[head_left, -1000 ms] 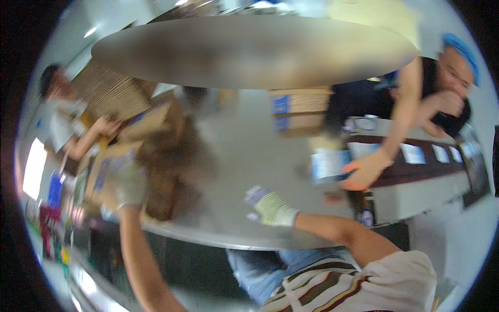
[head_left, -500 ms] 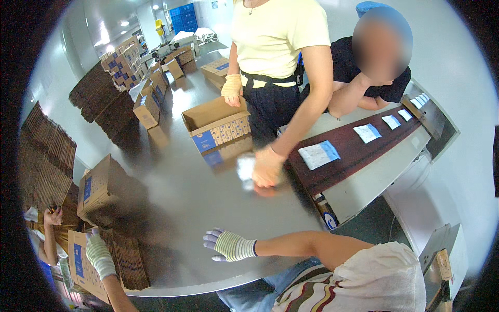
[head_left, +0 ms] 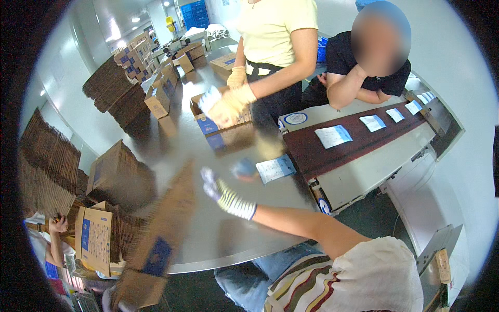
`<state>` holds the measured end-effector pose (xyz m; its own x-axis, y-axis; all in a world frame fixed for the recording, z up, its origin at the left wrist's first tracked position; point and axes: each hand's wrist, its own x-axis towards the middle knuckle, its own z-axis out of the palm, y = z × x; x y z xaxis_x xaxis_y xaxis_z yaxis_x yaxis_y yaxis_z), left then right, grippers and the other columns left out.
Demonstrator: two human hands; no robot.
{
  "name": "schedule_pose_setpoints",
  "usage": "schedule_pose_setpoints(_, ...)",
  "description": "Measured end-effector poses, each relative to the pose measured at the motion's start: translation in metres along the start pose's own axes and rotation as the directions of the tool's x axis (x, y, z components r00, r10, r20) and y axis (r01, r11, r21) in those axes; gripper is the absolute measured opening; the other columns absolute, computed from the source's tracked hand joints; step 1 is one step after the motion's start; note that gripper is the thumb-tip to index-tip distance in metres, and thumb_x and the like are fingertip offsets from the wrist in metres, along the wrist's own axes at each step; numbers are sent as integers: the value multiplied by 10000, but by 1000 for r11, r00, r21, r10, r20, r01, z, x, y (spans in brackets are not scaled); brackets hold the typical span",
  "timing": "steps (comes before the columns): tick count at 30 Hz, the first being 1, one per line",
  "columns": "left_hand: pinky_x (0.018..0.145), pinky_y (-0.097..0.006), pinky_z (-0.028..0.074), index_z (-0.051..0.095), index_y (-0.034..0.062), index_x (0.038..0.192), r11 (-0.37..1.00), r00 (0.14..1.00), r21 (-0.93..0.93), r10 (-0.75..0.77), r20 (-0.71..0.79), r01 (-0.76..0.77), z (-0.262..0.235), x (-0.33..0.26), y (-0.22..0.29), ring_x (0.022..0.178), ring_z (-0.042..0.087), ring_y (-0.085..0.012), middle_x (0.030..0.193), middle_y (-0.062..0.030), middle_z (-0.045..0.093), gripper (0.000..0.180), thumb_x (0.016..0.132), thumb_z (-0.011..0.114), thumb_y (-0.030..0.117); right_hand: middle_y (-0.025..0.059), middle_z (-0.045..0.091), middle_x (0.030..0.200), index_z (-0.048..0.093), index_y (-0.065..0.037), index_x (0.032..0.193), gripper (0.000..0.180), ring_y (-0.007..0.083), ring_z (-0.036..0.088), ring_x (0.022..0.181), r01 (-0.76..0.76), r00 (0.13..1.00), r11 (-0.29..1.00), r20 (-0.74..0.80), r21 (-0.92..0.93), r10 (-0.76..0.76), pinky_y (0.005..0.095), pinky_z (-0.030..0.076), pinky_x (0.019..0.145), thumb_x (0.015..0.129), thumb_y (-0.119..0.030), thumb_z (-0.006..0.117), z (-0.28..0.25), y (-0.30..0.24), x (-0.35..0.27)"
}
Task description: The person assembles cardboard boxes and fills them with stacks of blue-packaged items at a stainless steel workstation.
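A flat brown carton (head_left: 174, 208) with a blue panel stands on edge, blurred by motion, at the front left of the table. My left hand (head_left: 115, 301), gloved and partly cut off at the lower edge, is closed on its near end. Over the steel table, my right hand (head_left: 226, 196), in a striped glove, reaches toward the carton's far end. Its fingers are stretched out and hold nothing. Beyond it lies a white and blue packet (head_left: 275, 169), beside a blurred bluish shape that I cannot make out.
A co-worker's gloved hands (head_left: 228, 106) hold a packet over an open box (head_left: 228, 130). Packets lie along a dark red conveyor belt (head_left: 312, 156), where another person leans. Folded cartons (head_left: 47, 156) are stacked at left, near another person's hand (head_left: 58, 223).
My left hand has drawn a flat carton from the left stack toward me and to the right. My right hand has risen slightly. The co-worker's hand has moved from the table to the box.
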<state>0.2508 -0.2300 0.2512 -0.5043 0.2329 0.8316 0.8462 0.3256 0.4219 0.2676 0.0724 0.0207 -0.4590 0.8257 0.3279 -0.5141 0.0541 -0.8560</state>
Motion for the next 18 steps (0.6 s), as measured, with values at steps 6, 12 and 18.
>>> schedule_pose_setpoints(6, 951, -379, 410, 448, 59, 1290, 811, 900, -401, -339, 274, 427, 26, -60, -81, 1104, 516, -289, 1216, -162, 515, 344, 972, 414, 185, 63, 647, 954, 617, -13, 1031, 365, 135, 564, 901, -15, 957, 998, 291, 61, -3, 302, 447, 844, 917, -355, 565, -10, -115, 11)
schedule_pose_setpoints(12, 957, -360, 376, 446, 34, 1258, 584, 661, -330, -719, 214, 742, 72, -68, -95, 1054, 457, -210, 1163, -105, 491, 517, 913, 564, 400, 78, 687, 956, 666, -23, 961, 318, 140, 606, 889, -92, 916, 995, 389, -36, 99, 285, 476, 789, 868, -326, 647, -9, -128, -29)
schedule_pose_setpoints(18, 992, -380, 359, 424, 68, 1253, 466, 659, -467, -554, 509, 751, 54, -64, -91, 1087, 458, -227, 1168, -109, 481, 524, 851, 656, 311, 155, 633, 1116, 583, 16, 1150, 469, 217, 592, 1028, -108, 949, 986, 283, -124, 139, 320, 452, 927, 865, -352, 637, -1, -138, -13)
